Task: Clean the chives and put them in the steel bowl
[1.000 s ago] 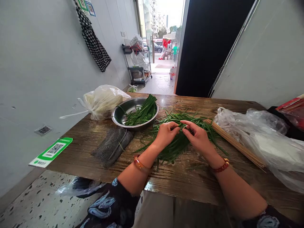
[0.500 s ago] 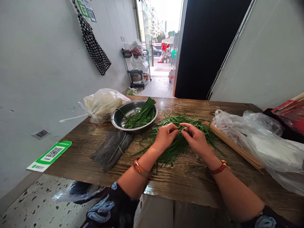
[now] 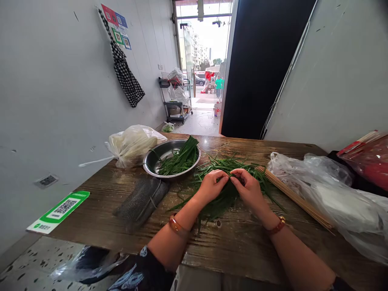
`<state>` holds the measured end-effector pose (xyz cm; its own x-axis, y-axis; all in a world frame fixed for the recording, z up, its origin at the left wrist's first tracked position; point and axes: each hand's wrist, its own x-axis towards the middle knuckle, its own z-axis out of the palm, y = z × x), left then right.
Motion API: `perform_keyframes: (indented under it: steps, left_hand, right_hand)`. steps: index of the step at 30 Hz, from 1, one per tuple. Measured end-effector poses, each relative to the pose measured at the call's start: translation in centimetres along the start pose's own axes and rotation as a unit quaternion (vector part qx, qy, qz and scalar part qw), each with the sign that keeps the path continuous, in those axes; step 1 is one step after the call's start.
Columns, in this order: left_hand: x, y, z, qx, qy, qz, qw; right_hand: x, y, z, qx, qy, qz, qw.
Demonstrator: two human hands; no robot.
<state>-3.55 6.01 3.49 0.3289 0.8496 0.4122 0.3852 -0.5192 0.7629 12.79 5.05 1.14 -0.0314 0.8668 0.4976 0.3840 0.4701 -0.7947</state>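
Observation:
Both hands meet over a loose pile of green chives (image 3: 216, 210) on the wooden table (image 3: 200, 250). My left hand (image 3: 214, 185) has thumb and forefinger pinched together, and my right hand (image 3: 247, 186) pinches just beside it, the fingertips almost touching. A thin bit of chive seems to be between them, mostly hidden by the fingers. Left of the pile stands a steel bowl (image 3: 148, 167) with a bundle of chives (image 3: 183, 159) leaning against its right side.
A tied plastic bag (image 3: 130, 145) sits left of the bowl, with a dark mesh-like bundle (image 3: 141, 202) in front. Thin wooden skewers (image 3: 297, 198) and clear plastic bags (image 3: 330, 194) lie at right. A QR-code card (image 3: 60, 212) is at the left table edge.
The view has tilted up a little, so everything sits lower in the picture. My fingertips have come closer together; the pile and bowl look the same.

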Motion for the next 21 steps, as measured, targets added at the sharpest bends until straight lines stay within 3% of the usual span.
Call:
perform_keyframes:
  steps: [9, 12, 17, 21]
  left_hand:
    - [-0.1, -0.3, -0.1, -0.075, -0.073, -0.049, 0.993]
    - [0.1, -0.6, -0.6, -0.111, -0.047, -0.074, 0.990]
    - [0.5, -1.1, -1.7, -0.217, 0.062, -0.132, 0.965]
    - [0.5, -1.2, -1.9, -0.297, 0.074, -0.158, 0.939]
  right_hand:
    - [0.0, -0.8, -0.5, -0.005, -0.048, -0.034, 0.998]
    - [0.3, -0.7, -1.3, -0.017, -0.042, -0.028, 0.999]
    - [0.6, -0.4, -2.4, -0.055, -0.067, 0.008, 0.996]
    - [0.3, -0.2, -1.9, -0.122, -0.093, -0.034, 0.988]
